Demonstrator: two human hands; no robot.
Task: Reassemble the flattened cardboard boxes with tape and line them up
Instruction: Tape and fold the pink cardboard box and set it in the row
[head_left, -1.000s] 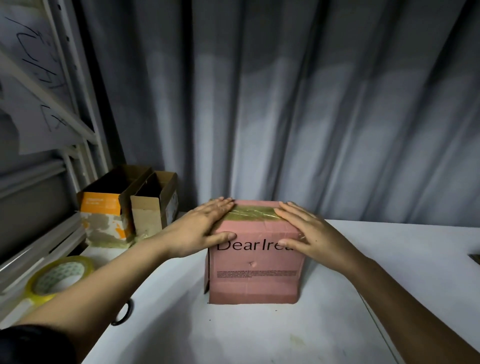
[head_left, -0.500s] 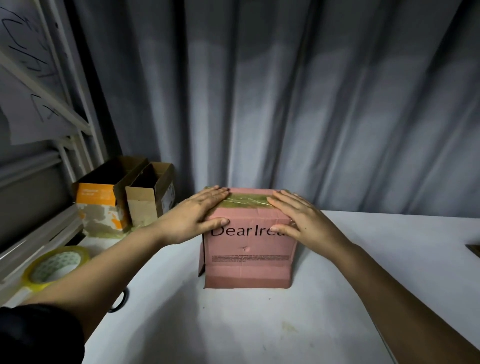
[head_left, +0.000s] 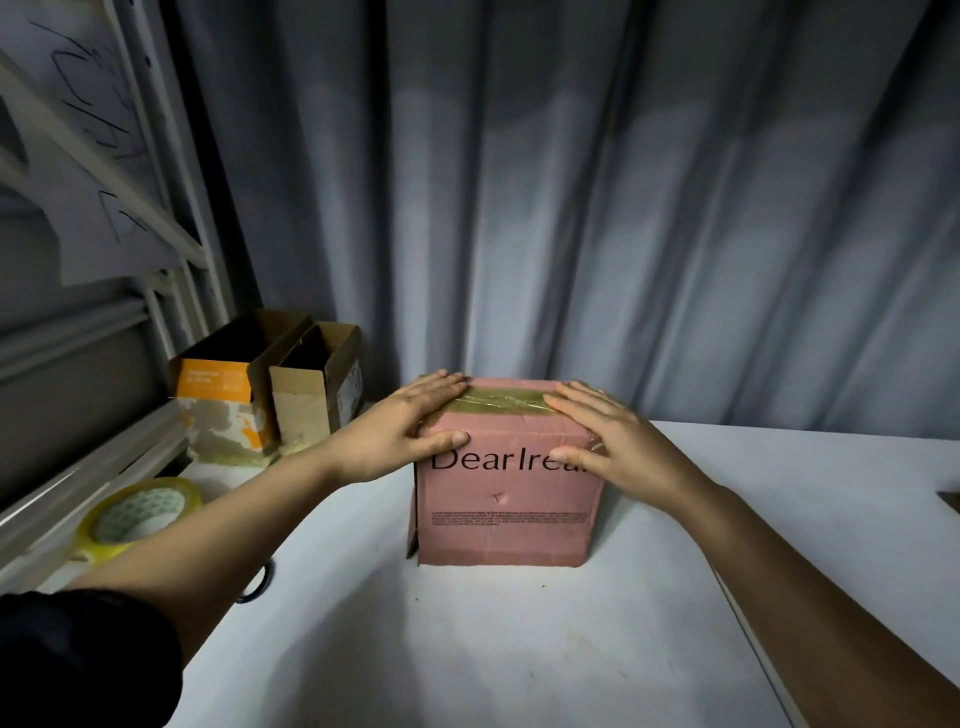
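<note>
Pressing down on a pink box (head_left: 506, 499), both hands sit on its top corners. Left hand (head_left: 400, 431) lies flat on the near-left top edge, fingers straight and close together across the top, thumb hooked over the front face just above the printed "DearIrea" lettering. Right hand (head_left: 613, 441) is flat on the near-right top corner, fingers straight and slightly spread, thumb down on the front face covering the end of the lettering. Neither hand curls round anything. A strip of yellowish tape (head_left: 501, 402) runs across the box top between the two hands, wrinkled and shiny. Box stands upright on the white table (head_left: 467, 649), roughly centre, closed on top. Far left near the wall, two open-topped boxes stand side by side, touching: an orange and white box (head_left: 221, 410) and a plain brown box (head_left: 317, 384). A tape roll (head_left: 137, 512) lies on the table's left edge, partly behind the left forearm. Something dark and ring-shaped (head_left: 257, 587) peeks out under that forearm; cannot tell what it is. Grey curtain (head_left: 623, 208) hangs behind.
</note>
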